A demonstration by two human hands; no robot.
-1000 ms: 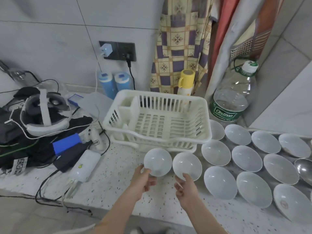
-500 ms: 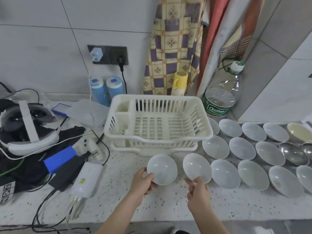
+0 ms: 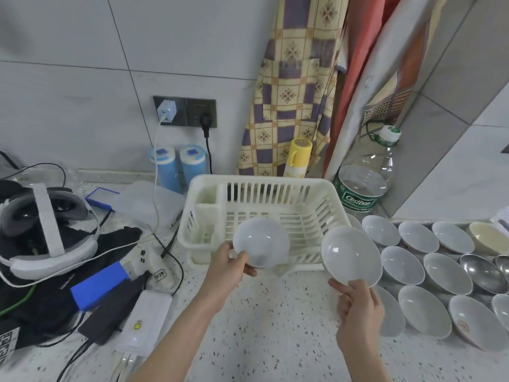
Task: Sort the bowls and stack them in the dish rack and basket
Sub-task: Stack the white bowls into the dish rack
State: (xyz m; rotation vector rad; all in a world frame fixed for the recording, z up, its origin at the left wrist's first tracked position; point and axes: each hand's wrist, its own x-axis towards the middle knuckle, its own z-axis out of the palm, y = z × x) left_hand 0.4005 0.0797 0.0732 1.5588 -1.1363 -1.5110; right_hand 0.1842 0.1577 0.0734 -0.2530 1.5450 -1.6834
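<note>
Left hand pinches left bowl at its near rim, over dish rack front edge; right hand pinches right bowl at its lower rim, tilted, beside rack's right corner; bare counter between forearms.

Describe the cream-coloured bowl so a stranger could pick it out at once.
Start at the white dish rack on the speckled counter and follow the back row of bowls to its right, along the wall. The cream bowl sits at that row's far right end. Its pale yellow inside sets it apart from the white bowls beside it.
</note>
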